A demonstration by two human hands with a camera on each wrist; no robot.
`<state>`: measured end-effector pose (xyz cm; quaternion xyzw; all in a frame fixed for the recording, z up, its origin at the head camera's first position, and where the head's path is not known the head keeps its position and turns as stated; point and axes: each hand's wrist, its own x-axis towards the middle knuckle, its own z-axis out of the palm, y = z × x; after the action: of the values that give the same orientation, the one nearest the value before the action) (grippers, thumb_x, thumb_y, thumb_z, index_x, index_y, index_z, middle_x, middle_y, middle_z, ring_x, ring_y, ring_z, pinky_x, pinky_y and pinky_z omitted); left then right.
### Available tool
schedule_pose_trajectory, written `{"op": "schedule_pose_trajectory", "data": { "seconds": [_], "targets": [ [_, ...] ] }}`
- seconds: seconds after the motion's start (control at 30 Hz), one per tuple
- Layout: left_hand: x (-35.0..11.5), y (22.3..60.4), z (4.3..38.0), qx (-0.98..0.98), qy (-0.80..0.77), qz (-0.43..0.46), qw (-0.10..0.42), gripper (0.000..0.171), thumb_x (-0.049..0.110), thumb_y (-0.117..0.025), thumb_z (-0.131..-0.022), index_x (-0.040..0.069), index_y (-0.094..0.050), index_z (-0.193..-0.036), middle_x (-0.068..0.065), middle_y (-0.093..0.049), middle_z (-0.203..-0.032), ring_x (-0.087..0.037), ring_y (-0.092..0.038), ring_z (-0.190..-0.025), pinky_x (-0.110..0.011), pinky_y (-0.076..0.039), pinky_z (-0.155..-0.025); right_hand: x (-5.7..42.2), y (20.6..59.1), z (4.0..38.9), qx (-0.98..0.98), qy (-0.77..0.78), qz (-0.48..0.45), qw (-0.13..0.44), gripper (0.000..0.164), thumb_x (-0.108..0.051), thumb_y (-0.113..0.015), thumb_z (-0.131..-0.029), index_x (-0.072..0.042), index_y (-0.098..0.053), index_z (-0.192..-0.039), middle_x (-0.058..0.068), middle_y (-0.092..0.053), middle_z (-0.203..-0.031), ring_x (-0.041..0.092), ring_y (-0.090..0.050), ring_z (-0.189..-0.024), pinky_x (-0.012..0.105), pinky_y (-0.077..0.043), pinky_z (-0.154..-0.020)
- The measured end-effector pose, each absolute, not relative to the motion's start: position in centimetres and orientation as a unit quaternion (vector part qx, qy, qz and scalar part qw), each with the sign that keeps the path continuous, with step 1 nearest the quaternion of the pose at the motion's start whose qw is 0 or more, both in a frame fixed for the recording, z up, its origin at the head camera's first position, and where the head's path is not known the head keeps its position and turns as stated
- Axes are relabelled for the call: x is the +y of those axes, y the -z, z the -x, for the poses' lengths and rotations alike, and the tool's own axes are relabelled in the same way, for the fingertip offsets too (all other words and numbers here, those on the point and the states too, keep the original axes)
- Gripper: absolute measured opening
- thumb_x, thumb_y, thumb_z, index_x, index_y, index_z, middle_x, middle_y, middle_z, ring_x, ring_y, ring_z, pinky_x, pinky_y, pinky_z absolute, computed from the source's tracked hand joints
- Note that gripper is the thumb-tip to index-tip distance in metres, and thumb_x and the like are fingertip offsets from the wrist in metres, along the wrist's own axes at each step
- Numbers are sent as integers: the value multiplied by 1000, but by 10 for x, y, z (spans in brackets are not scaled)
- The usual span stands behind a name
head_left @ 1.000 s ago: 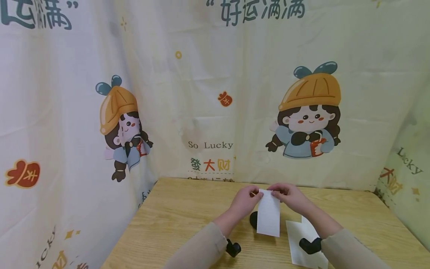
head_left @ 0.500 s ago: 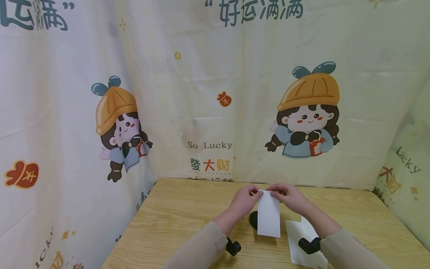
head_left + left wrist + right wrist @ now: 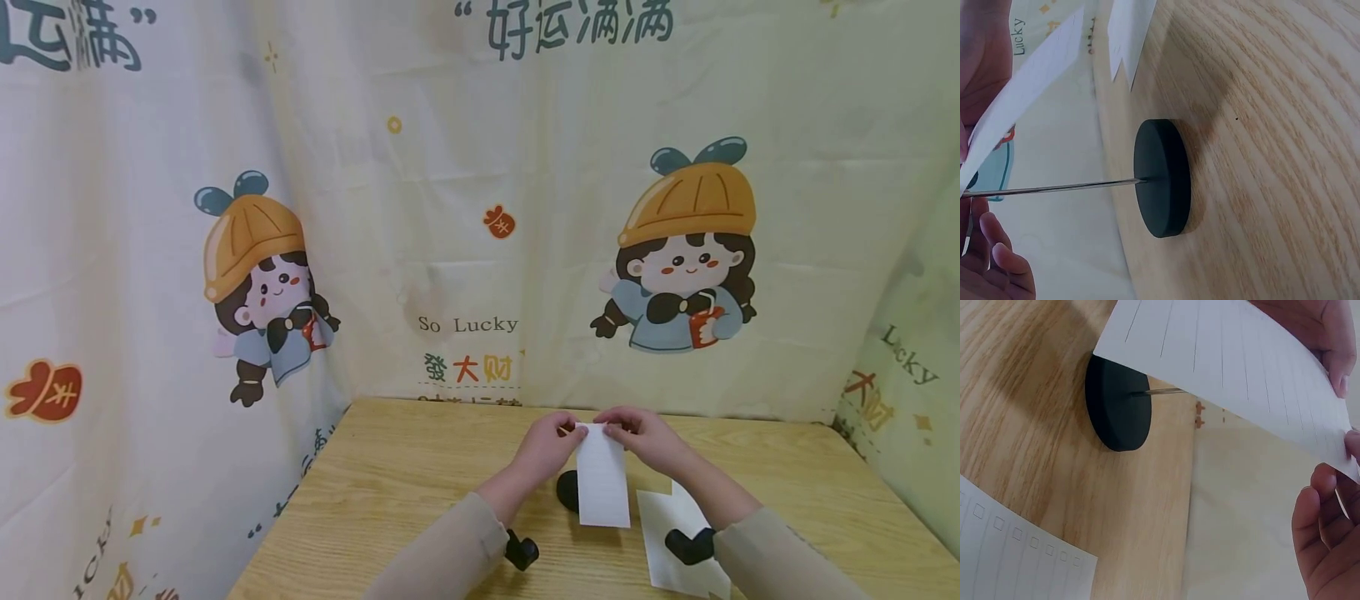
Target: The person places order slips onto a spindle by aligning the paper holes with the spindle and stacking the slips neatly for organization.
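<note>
A narrow lined paper slip (image 3: 603, 479) hangs upright above the table. My left hand (image 3: 546, 446) pinches its top left corner, and my right hand (image 3: 647, 437) pinches the top right corner. Behind the slip stands a note holder, whose round black base (image 3: 1155, 178) rests on the table. Its thin metal rod (image 3: 1060, 187) rises from the base to the slip's top edge, between both hands. Whether a clip at the rod's tip grips the paper is hidden by the fingers. In the right wrist view the slip (image 3: 1229, 369) covers most of the rod.
White paper sheets (image 3: 658, 542) lie on the wooden table (image 3: 390, 492) under my right forearm; one sheet (image 3: 1016, 550) carries lines and small printed squares. Black wrist cameras (image 3: 521, 552) sit at both cuffs. A printed curtain (image 3: 450, 250) hangs behind the table.
The slip's lower edge has swung slightly to the right. Both hands stay almost in place, still pinching its top corners.
</note>
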<state>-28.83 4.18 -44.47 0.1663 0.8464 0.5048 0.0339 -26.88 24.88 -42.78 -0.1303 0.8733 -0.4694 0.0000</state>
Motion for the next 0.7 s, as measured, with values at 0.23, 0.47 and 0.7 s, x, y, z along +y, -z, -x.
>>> {"op": "schedule_pose_trajectory", "data": {
  "seconds": [0.23, 0.47, 0.7],
  "targets": [
    [42, 447, 289, 841, -515, -161, 39, 19, 39, -64, -97, 22, -62, -91, 10, -61, -91, -12, -55, -79, -33, -47, -66, 251, 432, 265, 862, 490, 130, 5, 35, -24, -65, -97, -6, -61, -127, 9, -63, -105, 26, -56, -89, 38, -53, -76],
    [42, 449, 289, 837, -523, -154, 44, 19, 40, -64, -96, 21, -62, -92, 8, -60, -90, -13, -55, -80, -34, -46, -68, 254, 438, 262, 852, 513, 105, 2, 40, -24, -66, -96, -3, -58, -129, 11, -56, -94, 26, -56, -84, 33, -52, -72],
    [41, 450, 289, 836, -523, -163, 39, 20, 38, -64, -97, 20, -60, -89, 7, -60, -89, -14, -54, -77, -33, -44, -66, 252, 441, 261, 852, 516, 93, -5, 39, -21, -66, -96, -2, -58, -130, 10, -56, -94, 25, -56, -85, 39, -54, -75]
  ]
}}
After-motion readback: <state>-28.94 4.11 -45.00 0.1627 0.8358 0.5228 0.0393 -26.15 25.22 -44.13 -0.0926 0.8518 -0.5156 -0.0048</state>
